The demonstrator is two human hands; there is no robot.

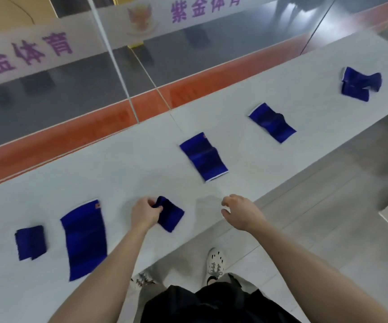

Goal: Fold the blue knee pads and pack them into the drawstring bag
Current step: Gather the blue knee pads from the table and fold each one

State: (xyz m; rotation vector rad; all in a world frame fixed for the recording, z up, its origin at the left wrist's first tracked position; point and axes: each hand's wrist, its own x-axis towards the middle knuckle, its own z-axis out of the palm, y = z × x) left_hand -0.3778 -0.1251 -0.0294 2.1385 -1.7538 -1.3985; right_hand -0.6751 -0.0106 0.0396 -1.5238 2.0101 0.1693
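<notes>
Several blue knee pads lie along a long white counter (123, 169). My left hand (144, 212) grips the edge of a folded blue pad (171, 214) near the counter's front edge. My right hand (239, 212) hovers to the right of it, fingers loosely curled, holding nothing. A flat pad (85, 236) lies left of my left arm, and a folded pad (30, 242) beyond it. Further right lie a flat pad (203, 157), another pad (272, 123), and a crumpled pile of pads (361, 83). No drawstring bag is in view.
A glass wall with purple lettering (202, 8) runs behind the counter above an orange strip (90, 127). The counter's front edge runs diagonally; grey tiled floor (316, 229) and my shoes (215, 262) are below it.
</notes>
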